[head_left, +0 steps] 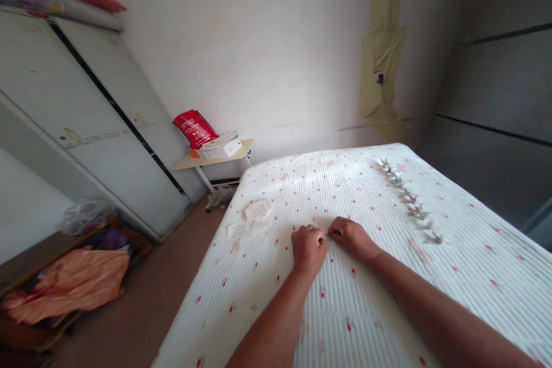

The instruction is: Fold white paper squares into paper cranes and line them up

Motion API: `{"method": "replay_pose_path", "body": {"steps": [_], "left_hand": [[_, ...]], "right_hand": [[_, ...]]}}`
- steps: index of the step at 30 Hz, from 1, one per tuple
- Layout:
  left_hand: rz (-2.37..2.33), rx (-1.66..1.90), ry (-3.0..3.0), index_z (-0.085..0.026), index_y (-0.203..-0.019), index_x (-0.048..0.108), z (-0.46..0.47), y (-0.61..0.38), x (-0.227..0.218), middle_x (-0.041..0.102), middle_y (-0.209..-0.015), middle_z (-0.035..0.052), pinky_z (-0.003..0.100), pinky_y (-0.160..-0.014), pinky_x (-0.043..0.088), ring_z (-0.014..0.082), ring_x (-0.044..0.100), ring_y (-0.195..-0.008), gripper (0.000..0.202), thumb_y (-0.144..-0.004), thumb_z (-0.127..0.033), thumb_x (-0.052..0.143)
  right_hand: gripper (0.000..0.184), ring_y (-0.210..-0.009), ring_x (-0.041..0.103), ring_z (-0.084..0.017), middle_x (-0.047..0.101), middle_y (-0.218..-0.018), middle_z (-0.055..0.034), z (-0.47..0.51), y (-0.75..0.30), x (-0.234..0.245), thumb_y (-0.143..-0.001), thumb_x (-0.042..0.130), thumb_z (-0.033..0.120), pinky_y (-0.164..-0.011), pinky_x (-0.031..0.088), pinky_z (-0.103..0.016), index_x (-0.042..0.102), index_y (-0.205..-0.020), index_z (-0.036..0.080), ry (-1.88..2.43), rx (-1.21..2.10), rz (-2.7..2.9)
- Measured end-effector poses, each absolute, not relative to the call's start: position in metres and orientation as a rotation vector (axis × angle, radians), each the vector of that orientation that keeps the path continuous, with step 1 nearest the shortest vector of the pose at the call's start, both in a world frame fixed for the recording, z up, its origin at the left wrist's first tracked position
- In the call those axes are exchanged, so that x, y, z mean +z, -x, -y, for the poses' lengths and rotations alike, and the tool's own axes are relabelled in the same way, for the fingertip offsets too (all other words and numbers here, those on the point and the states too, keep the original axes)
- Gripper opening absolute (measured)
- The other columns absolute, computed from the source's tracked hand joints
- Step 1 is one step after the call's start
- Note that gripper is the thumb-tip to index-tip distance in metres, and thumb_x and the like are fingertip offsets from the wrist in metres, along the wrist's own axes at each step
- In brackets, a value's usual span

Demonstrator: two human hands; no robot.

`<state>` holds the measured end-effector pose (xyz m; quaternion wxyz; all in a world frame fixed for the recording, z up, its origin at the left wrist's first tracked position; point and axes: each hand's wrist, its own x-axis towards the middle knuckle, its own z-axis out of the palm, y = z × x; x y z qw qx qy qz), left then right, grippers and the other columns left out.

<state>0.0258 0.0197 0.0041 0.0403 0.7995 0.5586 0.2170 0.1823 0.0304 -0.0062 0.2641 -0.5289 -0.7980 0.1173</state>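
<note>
Pinches a tiny pale thing point(328, 237), too small to identify, between fingertips of left hand point(309, 246) and right hand point(351, 237), low over the ribbed mattress point(366, 310). Has printed slips point(259, 210) at left, a row of small folded figures point(416, 211) at right

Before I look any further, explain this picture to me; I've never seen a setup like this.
There is no machine here. A person works with two bare hands, and the one picture comes from a camera worn on their head, looking forward and down. The surface is a bed with a pale, ribbed cover dotted with red. Pieces of printed paper lie on the left, and a row of small folded shapes runs along the right. In the middle, the left hand and right hand are close together, seemingly pinching a small bit between them; it is too small to make out.
</note>
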Motion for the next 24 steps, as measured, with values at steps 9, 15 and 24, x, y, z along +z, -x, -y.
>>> {"method": "replay_pose_path", "body": {"steps": [9, 15, 24], "left_hand": [[-1.734, 0.652, -2.397, -0.024, -0.078, 0.067, -0.0169, -0.0289, 0.0084, 0.064, -0.082, 0.0018, 0.029, -0.072, 0.032, 0.0174, 0.054, -0.084, 0.008, -0.075, -0.027, 0.059], [-1.752, 0.629, -2.348, -0.023, -0.07, 0.067, -0.019, -0.0302, 0.0084, 0.064, -0.077, 0.0003, 0.028, -0.071, 0.031, 0.0155, 0.055, -0.083, 0.014, -0.079, -0.024, 0.056], [-1.759, 0.676, -2.397, -0.023, -0.07, 0.065, -0.0223, -0.0302, 0.0007, 0.064, -0.075, -0.0011, 0.028, -0.069, 0.03, 0.015, 0.054, -0.079, 0.01, -0.074, -0.019, 0.057]], "right_hand": [[0.021, -0.073, 0.058, -0.013, 0.061, -0.076, -0.0029, -0.0278, -0.1827, -0.0047, -0.078, 0.047, 0.009, -0.066, 0.041, -0.022, 0.066, -0.072, 0.018, 1.407, 0.318, 2.156], [0.021, -0.074, 0.058, -0.014, 0.062, -0.077, -0.0031, -0.0278, -0.1823, -0.0033, -0.077, 0.048, 0.008, -0.066, 0.042, -0.022, 0.066, -0.073, 0.018, 1.428, 0.346, 2.161], [0.021, -0.076, 0.058, -0.014, 0.062, -0.079, -0.0037, -0.0274, -0.1816, -0.002, -0.078, 0.048, 0.008, -0.068, 0.041, -0.022, 0.067, -0.075, 0.018, 1.448, 0.339, 2.174]]}}
